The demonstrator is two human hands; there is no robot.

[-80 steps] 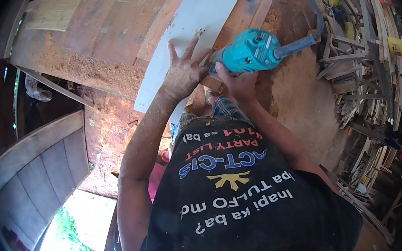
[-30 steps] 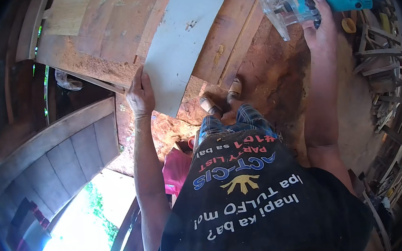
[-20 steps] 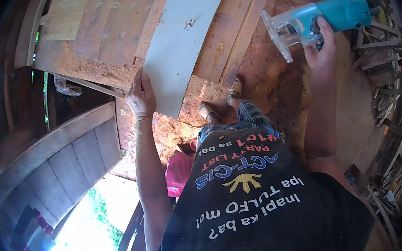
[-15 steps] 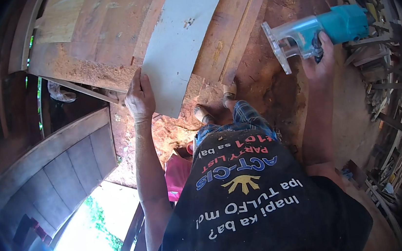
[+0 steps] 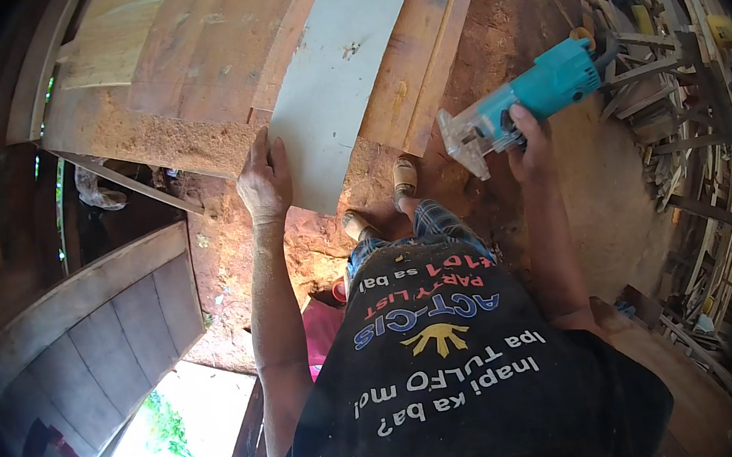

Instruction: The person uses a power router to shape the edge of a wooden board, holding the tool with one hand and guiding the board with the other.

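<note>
A teal trim router [image 5: 551, 82] with a clear plastic base is in my right hand [image 5: 531, 144], whose fingers wrap its lower body. It is held in the air, tilted, its base pointing left and down toward the near end of a wooden board [image 5: 405, 90]. My left hand [image 5: 264, 184] lies palm down at the left edge of a long pale grey panel [image 5: 330, 98], fingers stretched out and thumb side against the panel. The panel lies lengthwise on the wooden work surface, and its near corner juts out past the surface's edge.
Brown planks [image 5: 204, 49] and sawdust [image 5: 142, 132] cover the work surface on the left. Stacked wood scraps [image 5: 686, 132] line the right side. A panelled wooden piece [image 5: 118, 330] stands at lower left. My feet [image 5: 404, 180] are on the reddish dirt floor [image 5: 600, 204].
My right hand has brought the router left and a little lower, tilting its base downward. My left hand stays at the panel's edge. The view has shifted slightly.
</note>
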